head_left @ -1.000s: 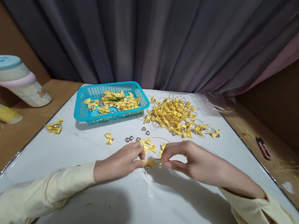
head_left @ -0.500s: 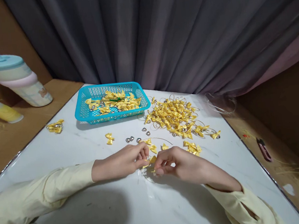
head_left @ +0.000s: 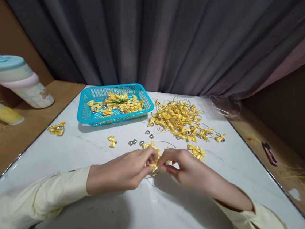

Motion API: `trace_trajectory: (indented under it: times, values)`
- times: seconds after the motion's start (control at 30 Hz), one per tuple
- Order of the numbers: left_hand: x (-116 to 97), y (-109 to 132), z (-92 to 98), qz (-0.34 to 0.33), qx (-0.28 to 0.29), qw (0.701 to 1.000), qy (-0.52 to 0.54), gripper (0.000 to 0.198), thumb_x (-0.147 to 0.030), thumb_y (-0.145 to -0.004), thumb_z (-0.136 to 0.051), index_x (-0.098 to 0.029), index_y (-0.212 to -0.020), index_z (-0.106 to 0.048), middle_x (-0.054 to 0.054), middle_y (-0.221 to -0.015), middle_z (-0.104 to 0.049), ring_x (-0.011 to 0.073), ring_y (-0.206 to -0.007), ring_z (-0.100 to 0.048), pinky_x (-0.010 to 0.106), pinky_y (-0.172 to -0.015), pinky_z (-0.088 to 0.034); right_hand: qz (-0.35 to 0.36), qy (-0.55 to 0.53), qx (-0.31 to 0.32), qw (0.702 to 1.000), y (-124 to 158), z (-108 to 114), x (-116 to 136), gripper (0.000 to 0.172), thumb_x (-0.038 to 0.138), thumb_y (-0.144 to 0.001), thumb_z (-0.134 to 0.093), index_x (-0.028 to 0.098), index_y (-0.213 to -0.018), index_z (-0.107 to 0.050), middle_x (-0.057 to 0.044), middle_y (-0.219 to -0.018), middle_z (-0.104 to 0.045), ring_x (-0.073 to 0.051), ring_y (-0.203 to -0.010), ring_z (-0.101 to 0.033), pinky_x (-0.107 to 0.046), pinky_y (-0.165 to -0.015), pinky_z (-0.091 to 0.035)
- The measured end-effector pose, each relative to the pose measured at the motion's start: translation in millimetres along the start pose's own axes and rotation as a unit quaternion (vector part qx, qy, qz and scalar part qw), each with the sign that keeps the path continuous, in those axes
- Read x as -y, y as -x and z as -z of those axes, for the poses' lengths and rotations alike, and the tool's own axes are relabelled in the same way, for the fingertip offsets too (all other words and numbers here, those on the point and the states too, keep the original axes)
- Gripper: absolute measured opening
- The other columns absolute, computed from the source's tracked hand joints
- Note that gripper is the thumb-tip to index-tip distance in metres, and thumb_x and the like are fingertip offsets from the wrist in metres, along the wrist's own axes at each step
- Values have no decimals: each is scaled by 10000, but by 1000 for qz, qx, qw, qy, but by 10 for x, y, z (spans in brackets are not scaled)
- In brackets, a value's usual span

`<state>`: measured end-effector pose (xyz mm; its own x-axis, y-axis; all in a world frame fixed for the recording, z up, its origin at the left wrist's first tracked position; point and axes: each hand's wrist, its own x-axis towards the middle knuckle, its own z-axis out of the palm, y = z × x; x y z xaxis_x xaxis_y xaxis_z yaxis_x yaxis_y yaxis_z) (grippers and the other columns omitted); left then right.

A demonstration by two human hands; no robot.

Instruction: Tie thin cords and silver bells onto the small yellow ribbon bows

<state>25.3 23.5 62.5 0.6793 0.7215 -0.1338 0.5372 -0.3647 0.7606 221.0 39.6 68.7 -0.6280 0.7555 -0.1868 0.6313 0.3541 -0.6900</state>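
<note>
Fingertips nearly meeting, my two hands work over a yellow ribbon bow point(head_left: 154, 167) with a thin gold cord looped below it. My left hand point(head_left: 132, 168) is closed, pinching the bow between thumb and fingers. My right hand point(head_left: 181, 164) is closed too, its thumb and forefinger pressed together at the bow's right side; the exact bit they grip is hidden. More yellow bows point(head_left: 148, 145) lie just behind the fingers, partly covered. Several silver heart-shaped beads point(head_left: 142, 143) rest behind my left hand, and a single bow point(head_left: 112, 141) sits to their left.
A blue basket point(head_left: 82, 113) at the back holds bows and beads. Right of it lies a large pile of corded bows point(head_left: 177, 119). Smaller bow clusters are at left point(head_left: 57, 129) and right point(head_left: 196, 151). A tumbler point(head_left: 24, 81), a spool point(head_left: 2, 111) and a cutter point(head_left: 269, 153) flank the table.
My left hand has moved slightly right and turned over the bow. The right hand's fingertips have come up beside it, so the hands are closer together. Surrounding items stay in place.
</note>
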Motion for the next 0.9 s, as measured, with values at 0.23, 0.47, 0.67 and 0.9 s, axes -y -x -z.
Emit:
trace_trajectory:
  times: [0.23,0.47,0.67,0.9]
  values:
    - [-9,11,-14,-22,-2,999,-31,135,-232,-923,-343,-184,-1009,-435,63,-944,-579,188,-818,-555,288,-699,-388,19,60,-34,997,64,-19,59,251,-10,-759,-468,162,-788,-649,-73,-923,-577,-178,-872,-535,-288,-753,-418]
    - [-15,-13,-5,-31,-6,999,-27,129,-201,-896,-384,-182,-1012,-435,68,-954,-588,192,-827,-566,289,-698,-404,52,27,-29,998,68,-23,39,250,-21,-750,-474,163,-768,-643,-59,-931,-564,-153,-834,-554,-267,-762,-434]
    - [1,-4,-10,-44,-21,999,-14,134,-190,-894,-393,-192,-1022,-433,58,-964,-581,181,-841,-560,288,-717,-409,49,-6,-30,998,43,-23,34,245,-59,-712,-484,148,-722,-614,-35,-863,-561,-118,-750,-529,-219,-654,-407]
    - [59,-30,-49,-49,-107,992,33,124,-297,-911,-416,-193,-975,-438,36,-929,-570,155,-833,-536,287,-753,-412,27,-48,-38,998,2,52,16,258,-70,-707,-494,145,-720,-635,-28,-853,-565,-121,-773,-527,-221,-642,-397]
